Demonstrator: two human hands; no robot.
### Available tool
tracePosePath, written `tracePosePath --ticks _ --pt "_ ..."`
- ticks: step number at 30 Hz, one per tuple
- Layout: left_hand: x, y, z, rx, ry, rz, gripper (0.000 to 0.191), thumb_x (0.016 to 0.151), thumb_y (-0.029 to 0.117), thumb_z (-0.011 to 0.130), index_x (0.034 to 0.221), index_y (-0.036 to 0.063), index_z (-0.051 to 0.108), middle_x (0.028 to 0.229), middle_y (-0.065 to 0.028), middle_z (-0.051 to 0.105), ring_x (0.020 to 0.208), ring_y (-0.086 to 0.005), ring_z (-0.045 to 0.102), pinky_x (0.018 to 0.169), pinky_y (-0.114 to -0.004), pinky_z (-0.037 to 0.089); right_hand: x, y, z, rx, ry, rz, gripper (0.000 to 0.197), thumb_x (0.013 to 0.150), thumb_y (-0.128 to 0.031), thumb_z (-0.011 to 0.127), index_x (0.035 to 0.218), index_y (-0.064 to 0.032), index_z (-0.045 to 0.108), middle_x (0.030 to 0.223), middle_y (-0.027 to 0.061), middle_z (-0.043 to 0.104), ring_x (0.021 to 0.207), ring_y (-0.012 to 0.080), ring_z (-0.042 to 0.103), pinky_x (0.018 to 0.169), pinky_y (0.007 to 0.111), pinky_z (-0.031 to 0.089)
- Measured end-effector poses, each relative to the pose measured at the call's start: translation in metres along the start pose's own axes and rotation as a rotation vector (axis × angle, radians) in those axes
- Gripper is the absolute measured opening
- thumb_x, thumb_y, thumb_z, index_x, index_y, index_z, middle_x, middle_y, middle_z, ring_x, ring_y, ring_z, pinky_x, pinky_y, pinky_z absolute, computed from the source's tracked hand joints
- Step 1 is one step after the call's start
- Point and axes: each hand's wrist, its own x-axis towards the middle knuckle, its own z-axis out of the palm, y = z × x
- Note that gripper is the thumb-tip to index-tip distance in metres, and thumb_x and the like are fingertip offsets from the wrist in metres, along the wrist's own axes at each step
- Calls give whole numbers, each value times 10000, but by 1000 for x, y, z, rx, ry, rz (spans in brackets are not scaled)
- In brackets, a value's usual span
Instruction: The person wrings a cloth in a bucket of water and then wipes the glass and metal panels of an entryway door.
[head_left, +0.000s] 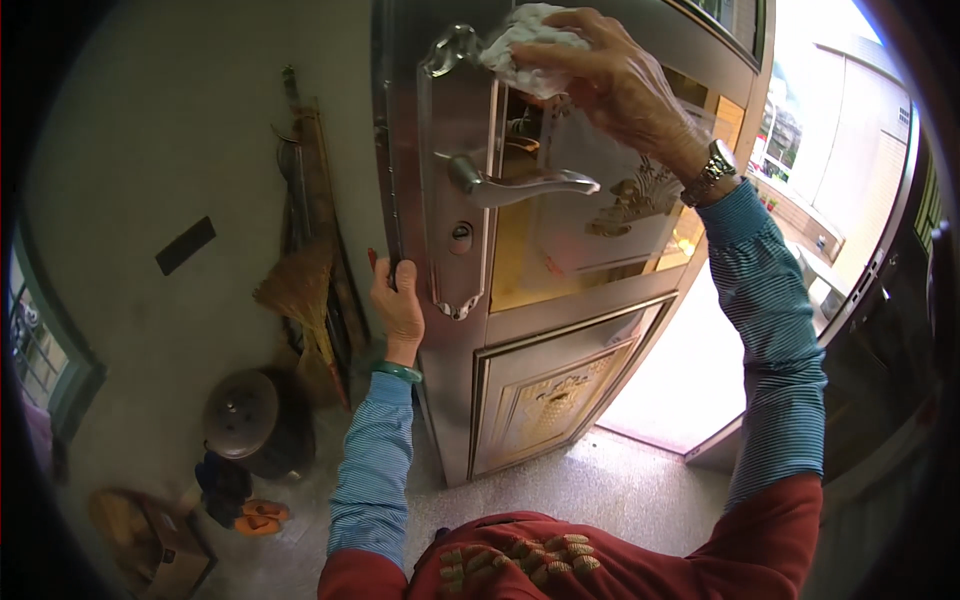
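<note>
My right hand (607, 71) grips a crumpled white cloth (536, 52) against the metal door (517, 330), at the upper right edge of the ornate handle plate (435, 225). Below the cloth, a silver lever handle (525, 186) juts out to the right over a keyhole cylinder (460, 236). My left hand (400, 304) holds the door's edge beside the lower part of the plate, thumb on the near face. The fingers behind the edge are partly hidden. Right of the plate is a glass panel (592, 202) with a frosted decorative pattern.
Against the left wall lean a straw broom (300, 281) and long poles (330, 195). A large lidded pot (244, 412), orange shoes (261, 517) and a cardboard box (176, 551) stand on the floor. The doorway at right opens onto a bright outdoor area (840, 150).
</note>
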Motion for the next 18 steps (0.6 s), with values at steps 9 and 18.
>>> tracePosePath --ticks 9,18 --pt "2 -2 3 -58 -10 19 435 910 448 511 745 72 367 707 26 280 646 -90 256 577 -252 259 -67 -15 38 416 289 381 613 687 -29 654 1266 -176 517 1156 106 507 987 275 554 813 355 504" --pt "1 -5 12 -80 11 -4 407 905 421 505 738 77 367 701 31 271 647 -90 251 582 -255 265 -83 -7 48 595 374 488 464 687 -83 686 1145 -121 627 1094 70 522 930 208 577 796 319 515"
